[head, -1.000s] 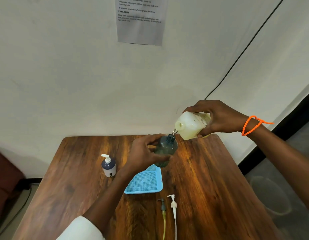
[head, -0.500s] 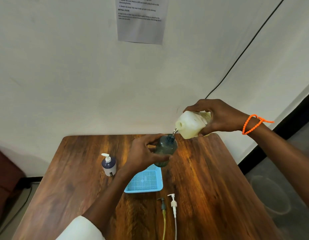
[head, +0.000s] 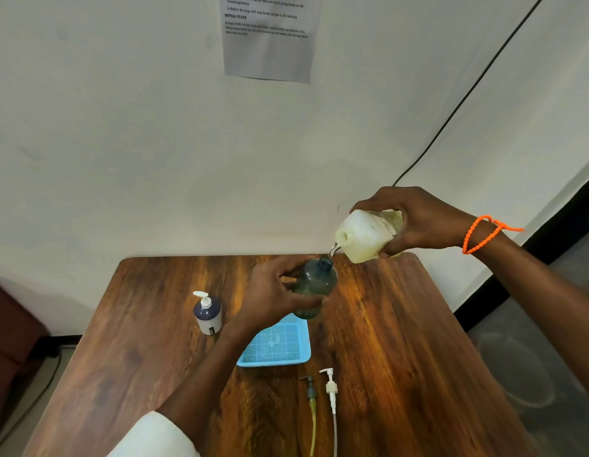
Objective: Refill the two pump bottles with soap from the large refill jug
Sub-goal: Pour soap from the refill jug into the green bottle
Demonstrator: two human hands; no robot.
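Wooden worktop (head: 385,341): right hand (head: 428,222) is tilting the heavy, slippery refill jug (head: 365,237) at two o'clock; left hand (head: 273,295) is gripping the light pump bottle (head: 314,285) mid-body

Table (head: 402,341) — glossy wood; jug (head: 362,237) — plastic.

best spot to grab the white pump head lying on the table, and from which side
Pinch the white pump head at its collar, just below the nozzle, coming straight down from above. It lies flat on the table with its tube trailing toward the person, beside the dark pump head, so come in from its right, the freer side.
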